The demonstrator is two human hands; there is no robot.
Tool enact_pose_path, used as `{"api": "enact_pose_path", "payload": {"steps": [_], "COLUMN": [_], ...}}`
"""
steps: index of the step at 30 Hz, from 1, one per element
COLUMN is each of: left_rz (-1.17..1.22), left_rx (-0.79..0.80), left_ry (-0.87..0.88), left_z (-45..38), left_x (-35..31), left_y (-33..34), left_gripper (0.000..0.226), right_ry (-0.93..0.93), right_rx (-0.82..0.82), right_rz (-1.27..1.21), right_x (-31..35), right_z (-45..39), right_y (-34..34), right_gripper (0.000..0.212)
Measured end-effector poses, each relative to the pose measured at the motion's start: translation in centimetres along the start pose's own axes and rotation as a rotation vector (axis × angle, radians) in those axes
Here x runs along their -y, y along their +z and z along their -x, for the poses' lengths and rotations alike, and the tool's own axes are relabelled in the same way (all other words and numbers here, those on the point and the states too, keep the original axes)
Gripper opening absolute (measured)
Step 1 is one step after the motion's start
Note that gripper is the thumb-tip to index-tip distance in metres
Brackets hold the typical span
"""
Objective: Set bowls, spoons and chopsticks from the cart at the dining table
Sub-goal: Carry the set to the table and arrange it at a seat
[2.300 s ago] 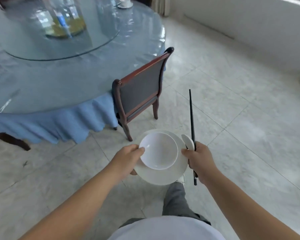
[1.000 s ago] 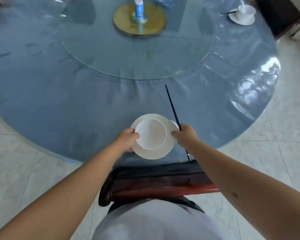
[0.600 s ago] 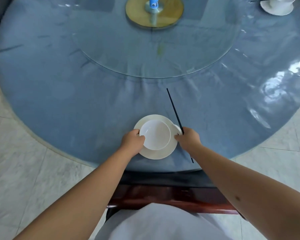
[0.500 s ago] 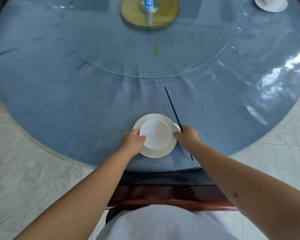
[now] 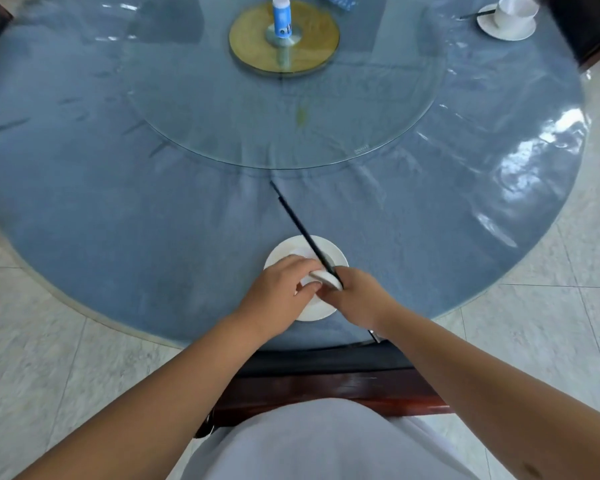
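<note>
Item: place setting, near edge of table [image 5: 118, 209]. Step: plate [image 5: 329, 252] down; I judge spoon [image 5: 326, 277] goes in next. Right hand [image 5: 359, 299] grips chopsticks [image 5: 302, 230] + spoon. Left hand [image 5: 278, 289] over bowl, fingers curled at spoon; grip unclear. Bowl mostly hidden, contents n/a. Far setting: cup [image 5: 511, 10] on saucer.

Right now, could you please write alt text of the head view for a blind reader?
Two hands meet over a white plate on a round blue table: the right hand holds black chopsticks and a white spoon, which the left hand touches.
</note>
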State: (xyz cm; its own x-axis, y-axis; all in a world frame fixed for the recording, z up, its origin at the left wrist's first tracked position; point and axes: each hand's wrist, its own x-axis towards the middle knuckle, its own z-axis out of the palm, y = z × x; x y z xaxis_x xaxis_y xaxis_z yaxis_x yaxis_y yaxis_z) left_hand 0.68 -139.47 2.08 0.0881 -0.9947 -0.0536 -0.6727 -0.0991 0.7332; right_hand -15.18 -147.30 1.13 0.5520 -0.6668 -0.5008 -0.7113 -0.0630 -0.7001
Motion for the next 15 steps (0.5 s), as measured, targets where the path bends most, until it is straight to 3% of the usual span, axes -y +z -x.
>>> {"api": "enact_pose_path", "payload": {"steps": [5, 9, 12, 15], "left_rz": [0.007, 0.071, 0.133, 0.178], "left_rx": [0.010, -0.112, -0.098, -0.023], "left_ry": [-0.078, -0.268, -0.402, -0.505], "left_z": [-0.2, -0.2, -0.6, -1.2], "left_x": [0.6, 1.8, 2.7, 3.0], "left_y": [-0.2, -0.6, -0.8, 0.4], "left_gripper": [0.009, 0.014, 0.018, 0.017], "right_ry": [0.038, -0.016, -0.017, 0.028], "right_rx": [0.171, 0.115, 0.007, -0.119], "right_rz": [-0.035, 0.046, -0.383, -0.766], "right_x": [0.0, -2.2, -3.6, -3.9], "right_z": [0.4, 0.9, 1.4, 1.0], "right_y": [-0.9, -2.7, -2.9, -2.6], "right_gripper": [0.035, 0.031, 0.017, 0.015]}}
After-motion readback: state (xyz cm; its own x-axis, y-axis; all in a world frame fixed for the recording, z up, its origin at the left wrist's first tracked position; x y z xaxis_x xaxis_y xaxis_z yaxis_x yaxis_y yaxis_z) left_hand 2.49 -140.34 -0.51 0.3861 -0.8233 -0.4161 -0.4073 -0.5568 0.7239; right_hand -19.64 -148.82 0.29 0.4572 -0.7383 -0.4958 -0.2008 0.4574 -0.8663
